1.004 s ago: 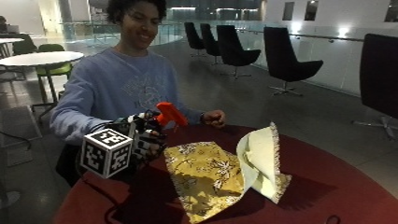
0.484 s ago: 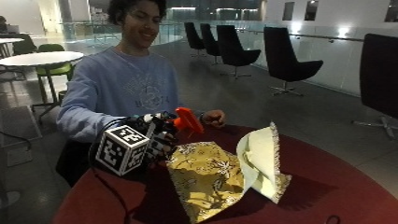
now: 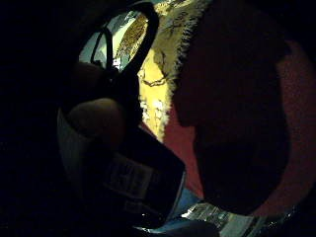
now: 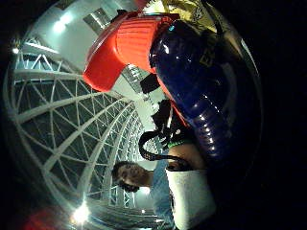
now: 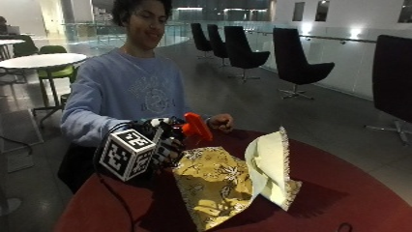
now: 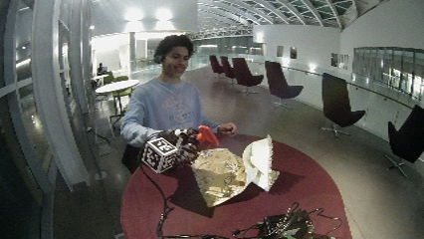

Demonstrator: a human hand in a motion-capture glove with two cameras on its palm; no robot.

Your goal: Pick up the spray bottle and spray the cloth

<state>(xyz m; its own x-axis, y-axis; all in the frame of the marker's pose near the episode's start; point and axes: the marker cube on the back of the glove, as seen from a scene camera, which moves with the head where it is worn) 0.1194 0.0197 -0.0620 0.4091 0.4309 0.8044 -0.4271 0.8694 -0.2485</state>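
Spray bottle [image 5: 193,126]: lifted off bench [image 5: 360,193], now nearer patterned cloth [image 5: 212,183]. Right hand [image 5: 164,140] grip clenched round it. Nozzle apparently aimed clothward; spraying next.

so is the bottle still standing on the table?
No. In the outside view the gloved right hand holds the bottle up off the table, beside the cloth.
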